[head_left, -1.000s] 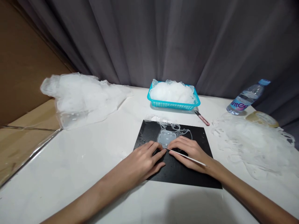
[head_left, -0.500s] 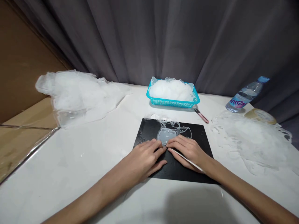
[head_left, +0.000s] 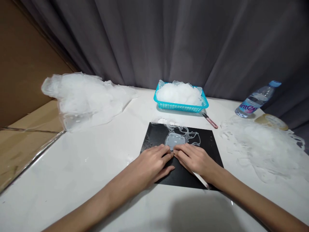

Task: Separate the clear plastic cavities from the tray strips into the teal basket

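Observation:
A translucent rounded-square piece (head_left: 175, 140) lies on a black mat (head_left: 156, 138), with thin looping strips (head_left: 196, 137) of similar material beside and behind it. My left hand (head_left: 156, 161) rests on the mat, its fingertips at the near edge of the piece and its thumb apart. My right hand (head_left: 193, 159) is closed round a thin white stick-like tool (head_left: 202, 181), whose rear end sticks out below the palm. Its tip is hidden near my fingertips, which almost meet the left ones.
Behind the mat stands a blue basket (head_left: 181, 107) of translucent pieces, with pink-handled snips (head_left: 210, 120) beside it. Heaps of translucent material lie left (head_left: 84, 98) and right (head_left: 272, 148). A water bottle (head_left: 257, 100) and a tape roll (head_left: 272, 120) are at the back right.
The view has shifted slightly, moving everything a little rightward. The tool in my right hand has tilted more steeply, and less of it shows. My left hand keeps its place by the piece.

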Demonstrator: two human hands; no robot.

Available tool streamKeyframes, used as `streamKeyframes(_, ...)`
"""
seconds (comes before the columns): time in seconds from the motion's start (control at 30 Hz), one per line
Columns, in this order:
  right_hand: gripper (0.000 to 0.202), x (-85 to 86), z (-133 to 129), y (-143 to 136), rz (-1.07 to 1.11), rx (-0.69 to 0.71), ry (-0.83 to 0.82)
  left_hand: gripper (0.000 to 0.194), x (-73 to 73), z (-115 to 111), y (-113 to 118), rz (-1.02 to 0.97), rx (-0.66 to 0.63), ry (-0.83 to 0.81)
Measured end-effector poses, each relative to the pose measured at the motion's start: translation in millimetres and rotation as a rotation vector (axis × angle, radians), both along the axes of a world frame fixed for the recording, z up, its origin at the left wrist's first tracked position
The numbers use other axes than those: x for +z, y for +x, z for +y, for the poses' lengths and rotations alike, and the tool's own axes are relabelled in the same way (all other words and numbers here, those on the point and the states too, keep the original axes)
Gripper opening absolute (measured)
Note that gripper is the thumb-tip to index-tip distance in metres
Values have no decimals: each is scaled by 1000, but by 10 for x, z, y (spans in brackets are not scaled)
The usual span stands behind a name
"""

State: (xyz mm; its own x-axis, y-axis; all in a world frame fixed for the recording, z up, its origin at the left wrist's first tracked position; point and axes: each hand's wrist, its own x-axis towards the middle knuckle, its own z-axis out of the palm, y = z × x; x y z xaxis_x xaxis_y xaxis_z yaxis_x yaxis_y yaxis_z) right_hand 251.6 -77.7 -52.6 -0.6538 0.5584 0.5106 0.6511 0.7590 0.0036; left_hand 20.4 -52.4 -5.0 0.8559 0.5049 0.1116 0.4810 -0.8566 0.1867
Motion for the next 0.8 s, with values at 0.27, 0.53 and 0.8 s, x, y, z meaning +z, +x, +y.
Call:
streamKeyframes(0.27,17,70,-57,-7,6,-19,-22,30,-57,-13,-12,-74,9,7)
streamKeyframes(0.53,20,-21,-16,33,0,14,-58,29,81,34,-83,-82,50,-215)
streamKeyframes(0.8,17,99,-15,-88,247,-41,23,44,13,-7,-5,-305,509,-531)
